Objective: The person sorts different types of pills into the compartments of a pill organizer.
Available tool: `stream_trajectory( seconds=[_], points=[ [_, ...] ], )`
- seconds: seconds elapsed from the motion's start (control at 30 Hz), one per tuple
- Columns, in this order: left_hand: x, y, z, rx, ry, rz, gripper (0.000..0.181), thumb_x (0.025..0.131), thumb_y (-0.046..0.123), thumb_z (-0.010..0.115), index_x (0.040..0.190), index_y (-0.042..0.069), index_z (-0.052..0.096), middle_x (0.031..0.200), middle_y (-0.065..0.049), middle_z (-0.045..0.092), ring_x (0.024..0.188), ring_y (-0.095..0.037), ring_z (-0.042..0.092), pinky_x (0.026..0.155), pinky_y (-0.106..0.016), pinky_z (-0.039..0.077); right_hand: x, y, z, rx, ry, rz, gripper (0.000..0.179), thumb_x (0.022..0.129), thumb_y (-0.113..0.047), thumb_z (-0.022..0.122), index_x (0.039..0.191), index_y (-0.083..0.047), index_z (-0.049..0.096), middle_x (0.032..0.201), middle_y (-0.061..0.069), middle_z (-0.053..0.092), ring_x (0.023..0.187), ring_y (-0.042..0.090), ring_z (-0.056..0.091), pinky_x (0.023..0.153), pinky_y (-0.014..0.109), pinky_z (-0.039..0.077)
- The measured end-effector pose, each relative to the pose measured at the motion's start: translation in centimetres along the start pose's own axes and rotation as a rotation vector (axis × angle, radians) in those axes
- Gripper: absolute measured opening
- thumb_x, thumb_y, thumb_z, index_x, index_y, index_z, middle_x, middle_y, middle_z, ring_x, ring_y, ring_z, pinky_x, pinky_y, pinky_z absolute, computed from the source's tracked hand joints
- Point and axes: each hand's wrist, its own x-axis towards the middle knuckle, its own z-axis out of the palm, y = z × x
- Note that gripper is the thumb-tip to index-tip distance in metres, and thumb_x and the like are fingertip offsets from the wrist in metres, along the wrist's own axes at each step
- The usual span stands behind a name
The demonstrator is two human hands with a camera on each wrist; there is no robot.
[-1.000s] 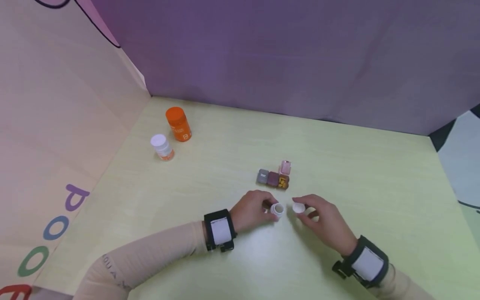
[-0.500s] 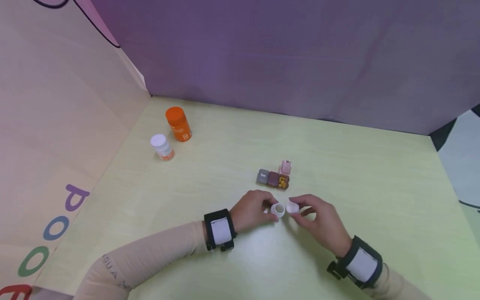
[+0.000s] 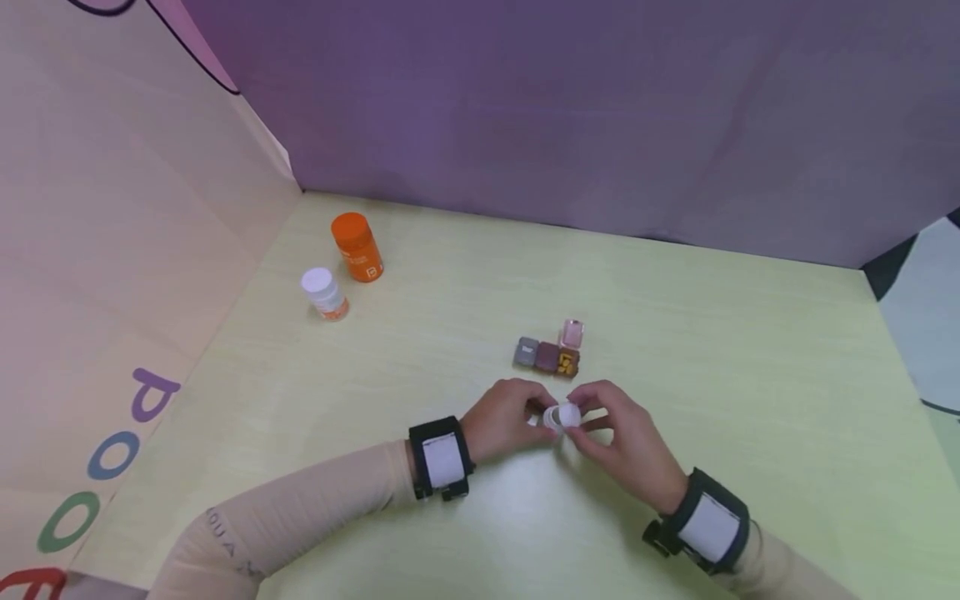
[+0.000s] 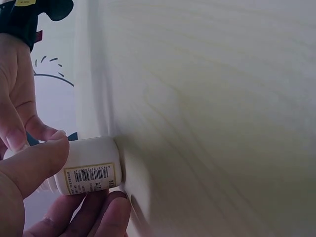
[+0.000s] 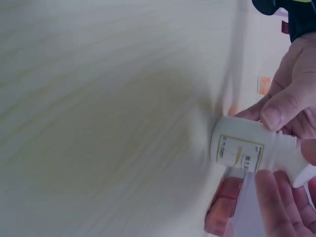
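Head view: the left hand point(image 3: 501, 423) clamps its fingers round a white bottle point(image 3: 552, 419) on the counter point(image 3: 750, 358); the right hand point(image 3: 628, 442) pinches a cap point(image 3: 570, 414). Left wrist: a barcode label point(image 4: 90, 175) shows. Right wrist: the cap tilts beside the neck point(image 5: 286, 140).

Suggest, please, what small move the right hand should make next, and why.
I would probably have the right hand level the white cap over the mouth of the white bottle in the left hand. The cap is pinched at a tilt by the mouth, part of the opening shows in the head view, and the ridged neck is partly exposed.
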Motion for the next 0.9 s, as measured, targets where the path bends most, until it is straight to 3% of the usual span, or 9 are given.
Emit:
stream_trajectory(
  seconds=[0.2,0.47,0.67,0.9],
  points=[
    [0.03,-0.06,0.02,0.004,-0.013,-0.001,0.029,0.083,0.013,0.085,0.109,0.007,0.072,0.101,-0.003,0.074,0.090,-0.012,0.067,0.078,-0.020,0.052,0.24,0.28,0.63,0.014,-0.008,-0.058,0.042,0.079,0.016,0.077,0.113,-0.006,0.066,0.107,0.003,0.065,0.098,0.018,0.063,0.074,0.029,0.061],
    [0.12,-0.21,0.05,0.006,-0.014,0.009,0.030,0.082,0.011,0.085,0.109,0.007,0.072,0.101,-0.003,0.074,0.089,-0.011,0.067,0.077,-0.020,0.052,0.30,0.23,1.08,-0.038,-0.004,-0.028,0.040,0.080,0.011,0.079,0.114,-0.005,0.069,0.109,0.003,0.066,0.097,0.020,0.065,0.074,0.029,0.060],
    [0.19,-0.23,-0.06,0.021,-0.005,0.007,0.028,0.081,0.013,0.087,0.105,0.008,0.073,0.100,-0.001,0.074,0.090,-0.012,0.067,0.080,-0.021,0.051,0.20,0.13,0.95,-0.029,0.012,0.026,0.044,0.082,0.008,0.079,0.122,-0.004,0.066,0.107,0.004,0.067,0.096,0.022,0.066,0.072,0.027,0.060],
    [0.29,-0.14,-0.21,0.018,-0.022,-0.006,0.029,0.081,0.012,0.086,0.107,0.008,0.073,0.100,-0.002,0.074,0.091,-0.013,0.067,0.082,-0.023,0.052,0.11,0.36,1.00,-0.010,0.011,0.029,0.040,0.082,0.008,0.079,0.119,-0.003,0.071,0.109,0.007,0.067,0.097,0.025,0.067,0.073,0.027,0.060]
  ],
)
